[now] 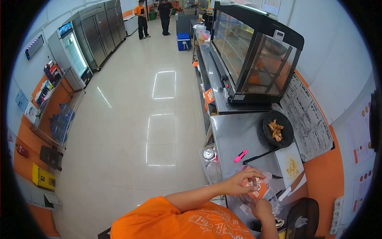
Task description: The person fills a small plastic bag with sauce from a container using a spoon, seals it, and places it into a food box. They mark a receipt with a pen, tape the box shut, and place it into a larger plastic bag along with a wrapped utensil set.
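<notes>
An orange box with white print [259, 190] sits inside a clear plastic bag [273, 198] over the steel counter's near end. My left hand [247, 181] is closed over the box's upper left side, fingers curled on the bag. Below it, my right hand [262, 209] is closed at the bag's lower edge, its fingertips partly hidden. To the right lies a white-handled knife [285, 194]. Beyond the bag are a pink highlighter [240, 155], a black-handled utensil [258, 156] and a white cutting board [289, 162] with yellow-brown crumbs.
A dark round bowl [287, 121] of browned food pieces stands on the counter [238, 129]. Past it is a glass display warmer [254, 55]. Clear containers [210, 159] sit at the counter's left edge. Two people stand far back near steel refrigerators [101, 34].
</notes>
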Action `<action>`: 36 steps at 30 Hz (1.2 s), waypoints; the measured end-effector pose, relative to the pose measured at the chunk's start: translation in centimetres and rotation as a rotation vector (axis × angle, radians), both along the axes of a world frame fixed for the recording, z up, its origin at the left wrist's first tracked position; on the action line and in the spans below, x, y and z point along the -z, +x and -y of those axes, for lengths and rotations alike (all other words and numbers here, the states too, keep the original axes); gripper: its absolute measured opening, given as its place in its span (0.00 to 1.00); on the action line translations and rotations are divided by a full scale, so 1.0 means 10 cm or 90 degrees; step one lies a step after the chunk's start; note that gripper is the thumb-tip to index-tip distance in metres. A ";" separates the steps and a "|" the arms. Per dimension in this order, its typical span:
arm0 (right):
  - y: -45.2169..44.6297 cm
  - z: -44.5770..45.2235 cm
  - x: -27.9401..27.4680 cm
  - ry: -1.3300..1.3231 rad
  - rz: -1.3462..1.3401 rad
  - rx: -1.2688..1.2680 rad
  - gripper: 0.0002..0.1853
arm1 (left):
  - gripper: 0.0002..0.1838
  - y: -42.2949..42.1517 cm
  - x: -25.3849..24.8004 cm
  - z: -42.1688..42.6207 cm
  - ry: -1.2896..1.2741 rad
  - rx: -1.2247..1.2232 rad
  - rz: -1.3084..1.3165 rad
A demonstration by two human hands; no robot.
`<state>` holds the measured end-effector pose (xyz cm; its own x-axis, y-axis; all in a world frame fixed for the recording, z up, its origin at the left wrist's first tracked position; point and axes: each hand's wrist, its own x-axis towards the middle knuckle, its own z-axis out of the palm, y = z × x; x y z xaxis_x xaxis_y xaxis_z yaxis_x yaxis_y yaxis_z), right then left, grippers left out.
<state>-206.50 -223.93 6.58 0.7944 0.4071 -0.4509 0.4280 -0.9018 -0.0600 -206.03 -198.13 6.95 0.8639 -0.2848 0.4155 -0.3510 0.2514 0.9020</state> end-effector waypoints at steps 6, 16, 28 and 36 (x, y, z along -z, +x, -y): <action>-0.04 -0.04 -0.29 0.092 0.135 0.082 0.21 | 0.25 0.02 -0.07 -0.16 -0.017 -0.015 -0.042; 0.45 1.15 -0.40 0.075 0.152 0.276 0.25 | 0.32 0.20 -0.01 -0.20 -0.138 -0.024 -0.099; 0.35 -0.57 -0.41 1.086 -0.084 0.409 0.38 | 0.47 0.21 -0.53 0.22 0.082 0.072 0.010; 0.38 -0.54 -0.27 1.146 0.000 0.518 0.41 | 0.57 0.25 -0.57 0.32 0.173 0.066 0.096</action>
<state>-202.70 -218.55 9.30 0.9965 -0.0837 -0.0036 0.0170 0.2437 -0.9697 -203.54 -201.35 12.64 0.7590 -0.4862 0.4330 -0.4709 0.0493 0.8808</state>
